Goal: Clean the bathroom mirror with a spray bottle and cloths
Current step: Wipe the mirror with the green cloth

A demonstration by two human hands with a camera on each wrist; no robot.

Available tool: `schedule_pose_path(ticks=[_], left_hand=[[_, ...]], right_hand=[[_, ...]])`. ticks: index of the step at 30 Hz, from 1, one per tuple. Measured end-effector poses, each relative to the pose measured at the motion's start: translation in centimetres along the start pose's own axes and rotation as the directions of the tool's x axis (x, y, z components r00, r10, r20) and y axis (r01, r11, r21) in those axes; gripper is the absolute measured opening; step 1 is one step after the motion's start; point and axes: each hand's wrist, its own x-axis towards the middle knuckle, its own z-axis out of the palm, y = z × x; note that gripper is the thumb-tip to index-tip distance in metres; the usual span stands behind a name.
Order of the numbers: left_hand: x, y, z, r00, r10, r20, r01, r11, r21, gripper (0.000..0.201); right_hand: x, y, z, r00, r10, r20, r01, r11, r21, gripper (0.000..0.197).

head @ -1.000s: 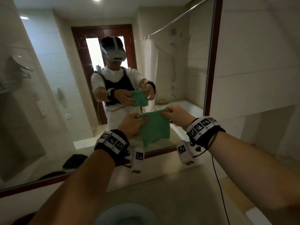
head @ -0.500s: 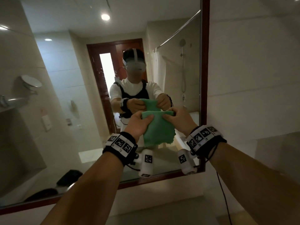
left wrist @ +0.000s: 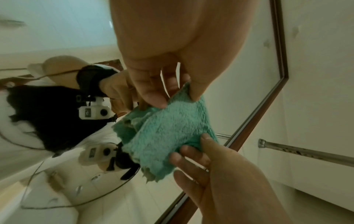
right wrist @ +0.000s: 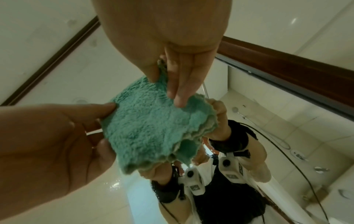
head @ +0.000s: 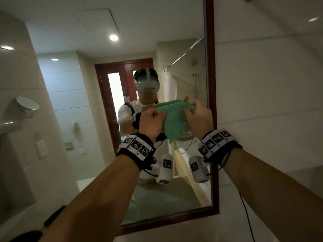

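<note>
A folded green cloth (head: 174,119) is held up in front of the bathroom mirror (head: 78,102), near its brown right frame (head: 211,67). My left hand (head: 151,121) pinches the cloth's left top corner and my right hand (head: 198,116) pinches the right one. In the left wrist view the left hand's thumb and fingers (left wrist: 153,97) clamp the cloth (left wrist: 172,131) while the right hand (left wrist: 203,150) grips its other side. The right wrist view shows the same cloth (right wrist: 153,124) stretched between my right hand (right wrist: 170,84) and my left hand (right wrist: 80,128). No spray bottle is in view.
A pale tiled wall (head: 271,102) runs to the right of the mirror frame. A metal rail (left wrist: 306,153) juts from that wall. A dark object (head: 52,219) lies low at the left. The mirror reflects me, a doorway and a shower.
Both hands have lifted the cloth higher, towards the mirror's right edge. My view has tilted up, so the basin and counter have dropped out of sight.
</note>
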Motion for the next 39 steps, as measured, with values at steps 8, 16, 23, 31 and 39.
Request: schedule_pose_path(ticks=[8, 16, 23, 31, 39], left_hand=[[1.7, 0.6, 0.6, 0.993, 0.031, -0.116, -0.037, 0.998, -0.046, 0.018], [2.2, 1.3, -1.7, 0.981, 0.131, -0.141, -0.125, 0.991, 0.051, 0.017], [2.6, 2.0, -6.4, 0.876, 0.4, -0.269, -0.301, 0.89, 0.342, 0.01], [2.3, 0.8, -10.3, 0.84, 0.464, -0.281, -0.15, 0.697, 0.701, 0.032], [2.1, 0.1, -12.5, 0.864, 0.429, -0.262, -0.035, 0.571, 0.82, 0.045]], right_hand=[[-2.0, 1.4, 2.6, 0.889, -0.456, 0.052, 0.458, 0.875, -0.157, 0.051], [-1.3, 1.3, 3.9, 0.772, -0.606, 0.191, 0.583, 0.556, -0.593, 0.054], [1.1, 1.1, 2.6, 0.871, -0.484, 0.079, 0.393, 0.592, -0.703, 0.058], [2.5, 0.6, 1.7, 0.949, -0.309, 0.061, 0.257, 0.648, -0.717, 0.072], [3.8, 1.1, 1.7, 0.96, -0.277, 0.028, 0.223, 0.706, -0.673, 0.08]])
